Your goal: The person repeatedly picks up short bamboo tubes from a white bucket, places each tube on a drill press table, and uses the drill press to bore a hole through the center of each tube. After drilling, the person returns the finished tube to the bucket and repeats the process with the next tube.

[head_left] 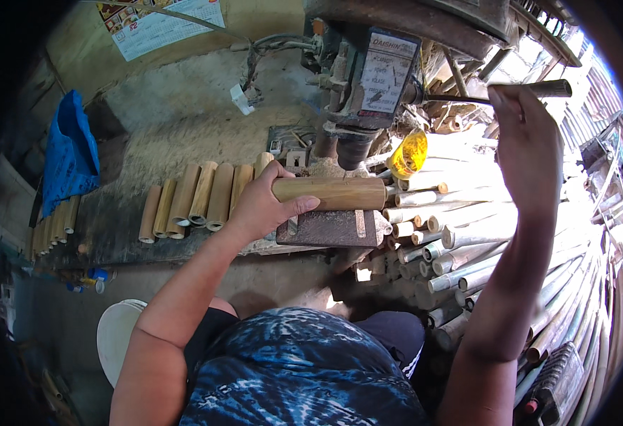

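Holding a cut bamboo tube level beneath the drill press, the left hand is closed around the tube's near end, resting it on the press's worn metal table. The right hand, well apart, grips the feed lever beside the press. Judged step: positioning for boring; next calls for steady alignment under the chuck.

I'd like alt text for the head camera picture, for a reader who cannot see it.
A person's left hand holds a short bamboo tube on the table of a drill press, while the right hand grips its lever handle. Cut bamboo pieces lie left, long bamboo poles are stacked right.
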Motion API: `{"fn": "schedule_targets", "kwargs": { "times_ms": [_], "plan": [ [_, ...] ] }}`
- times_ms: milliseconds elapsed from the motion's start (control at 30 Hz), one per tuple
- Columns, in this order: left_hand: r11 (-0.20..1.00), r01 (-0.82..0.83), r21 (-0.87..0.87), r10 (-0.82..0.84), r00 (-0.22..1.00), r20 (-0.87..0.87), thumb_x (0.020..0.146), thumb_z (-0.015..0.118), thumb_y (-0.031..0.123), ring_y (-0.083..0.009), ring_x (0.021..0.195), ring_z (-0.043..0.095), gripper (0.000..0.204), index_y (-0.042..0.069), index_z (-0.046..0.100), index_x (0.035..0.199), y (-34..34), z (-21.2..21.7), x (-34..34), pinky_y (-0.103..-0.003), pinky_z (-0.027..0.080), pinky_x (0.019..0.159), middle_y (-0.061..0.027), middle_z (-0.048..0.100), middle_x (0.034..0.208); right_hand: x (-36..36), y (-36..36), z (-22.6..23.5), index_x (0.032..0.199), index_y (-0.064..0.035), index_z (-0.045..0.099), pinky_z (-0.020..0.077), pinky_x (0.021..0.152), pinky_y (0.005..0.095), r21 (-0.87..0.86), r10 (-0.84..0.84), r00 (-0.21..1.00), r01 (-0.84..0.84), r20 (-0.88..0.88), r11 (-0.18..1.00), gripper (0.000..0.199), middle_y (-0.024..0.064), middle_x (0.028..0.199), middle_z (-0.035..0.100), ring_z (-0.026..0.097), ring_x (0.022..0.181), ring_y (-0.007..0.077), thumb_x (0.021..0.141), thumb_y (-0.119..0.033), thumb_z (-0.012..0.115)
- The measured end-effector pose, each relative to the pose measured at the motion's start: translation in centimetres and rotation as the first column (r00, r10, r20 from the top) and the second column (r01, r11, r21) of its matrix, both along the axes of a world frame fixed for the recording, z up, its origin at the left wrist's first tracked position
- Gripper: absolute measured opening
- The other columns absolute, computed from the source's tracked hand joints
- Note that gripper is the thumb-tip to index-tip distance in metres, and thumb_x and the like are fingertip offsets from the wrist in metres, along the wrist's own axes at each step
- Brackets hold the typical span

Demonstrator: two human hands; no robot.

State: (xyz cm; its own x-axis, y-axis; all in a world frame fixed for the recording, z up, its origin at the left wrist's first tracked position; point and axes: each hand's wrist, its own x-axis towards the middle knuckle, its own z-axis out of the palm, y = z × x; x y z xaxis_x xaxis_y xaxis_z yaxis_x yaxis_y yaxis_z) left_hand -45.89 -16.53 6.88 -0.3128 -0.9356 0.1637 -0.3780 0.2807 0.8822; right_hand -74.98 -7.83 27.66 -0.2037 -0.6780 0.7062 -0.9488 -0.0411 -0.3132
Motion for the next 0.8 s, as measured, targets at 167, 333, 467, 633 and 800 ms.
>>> {"fn": "schedule_targets", "kwargs": {
  "times_ms": [167, 333, 467, 633, 800],
  "plan": [
    [0.992, 0.019, -0.125, -0.002, 0.991, 0.137, 0.075, 0.087, 0.054, -0.0261, 0.093, 0.068, 0.067, 0.004, 0.057, 0.109, -0.2, 0.7, -2.1, -0.039, 0.053, 0.082, -0.0157, 0.069, 0.098, 0.0, -2.2, 2.3, 0.114, -0.0051, 0.070, 0.0491, 0.056, 0.0333, -0.016, 0.096, 0.993, -0.098, -0.072, 0.995, 0.030, 0.0077, 0.087, 0.067, 0.060, 0.067, 0.0171, 0.097, -0.023, 0.052],
    [0.981, 0.028, -0.194, 0.003, 0.987, 0.161, 0.072, 0.086, 0.059, -0.0346, 0.097, 0.068, 0.071, 0.003, 0.059, 0.106, -0.2, 0.8, -3.3, -0.044, 0.052, 0.087, -0.0189, 0.070, 0.100, -0.3, -1.7, 2.1, 0.111, -0.0062, 0.072, 0.0519, 0.079, 0.0398, 0.015, 0.070, 0.997, -0.070, -0.014, 0.997, 0.028, 0.0139, 0.092, 0.071, 0.069, 0.084, 0.0281, 0.096, -0.022, 0.054],
    [0.978, 0.063, -0.200, -0.024, 0.981, 0.191, 0.071, 0.087, 0.059, -0.0353, 0.099, 0.069, 0.071, 0.004, 0.059, 0.106, -0.1, 1.2, -3.4, -0.044, 0.052, 0.087, -0.0184, 0.070, 0.101, -0.4, -1.7, 1.4, 0.112, -0.0049, 0.070, 0.0464, 0.047, 0.0296, -0.032, 0.099, 0.992, -0.102, -0.076, 0.994, 0.029, 0.0021, 0.069, 0.057, 0.052, 0.052, 0.0103, 0.100, -0.029, 0.057],
    [0.981, 0.061, -0.185, -0.021, 0.978, 0.208, 0.071, 0.087, 0.059, -0.0353, 0.099, 0.069, 0.071, 0.004, 0.060, 0.106, -0.1, 1.7, -3.7, -0.044, 0.053, 0.088, -0.0179, 0.071, 0.100, -0.2, -0.7, 0.7, 0.112, -0.0047, 0.069, 0.0467, 0.062, 0.0312, -0.029, 0.027, 0.989, -0.032, -0.145, 0.999, 0.030, 0.0082, 0.075, 0.064, 0.056, 0.059, 0.0129, 0.100, -0.030, 0.061],
    [0.981, 0.062, -0.181, -0.023, 0.977, 0.210, 0.071, 0.087, 0.059, -0.0349, 0.099, 0.069, 0.071, 0.004, 0.060, 0.107, 0.0, 1.8, -3.7, -0.044, 0.053, 0.088, -0.0174, 0.071, 0.100, 0.9, 1.2, -1.8, 0.105, -0.0041, 0.068, 0.0503, 0.073, 0.0411, -0.062, 0.041, 0.994, -0.048, -0.102, 0.997, 0.019, 0.0154, 0.085, 0.070, 0.066, 0.076, 0.0304, 0.099, -0.020, 0.058]
  ]
}}
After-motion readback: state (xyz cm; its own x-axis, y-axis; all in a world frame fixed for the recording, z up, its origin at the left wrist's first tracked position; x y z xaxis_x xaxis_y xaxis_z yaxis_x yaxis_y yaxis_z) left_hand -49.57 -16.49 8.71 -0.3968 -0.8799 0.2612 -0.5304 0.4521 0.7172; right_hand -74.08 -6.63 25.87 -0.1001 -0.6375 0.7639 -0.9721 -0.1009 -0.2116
